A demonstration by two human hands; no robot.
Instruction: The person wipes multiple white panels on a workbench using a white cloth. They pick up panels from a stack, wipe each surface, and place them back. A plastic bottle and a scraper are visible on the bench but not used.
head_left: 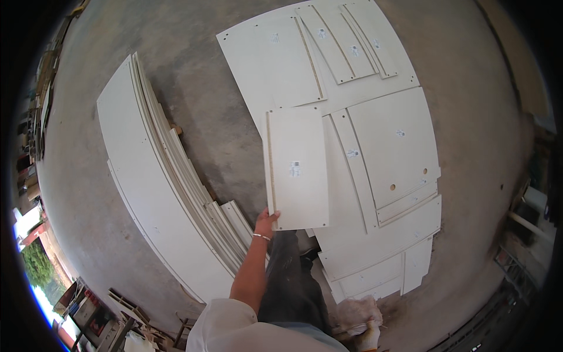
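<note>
My left hand, bare with a pale bracelet at the wrist, grips the lower left corner of a white board. The thumb lies on the board's face; the other fingers are mostly hidden behind it. A long groove runs near its left side, small holes mark its corners, and a printed label sits mid-face. It overlaps the larger panels lying beyond it. Low in the view, my right hand, seemingly in a pale glove, is closed on a crumpled pinkish cloth; its fingers are hard to make out.
At left stands a long stack of white panels with stepped edges. White panels lie overlapping at right, some grooved, labelled or drilled. Concrete floor runs between them. Wooden pieces and clutter line the lower left; a metal frame stands far right.
</note>
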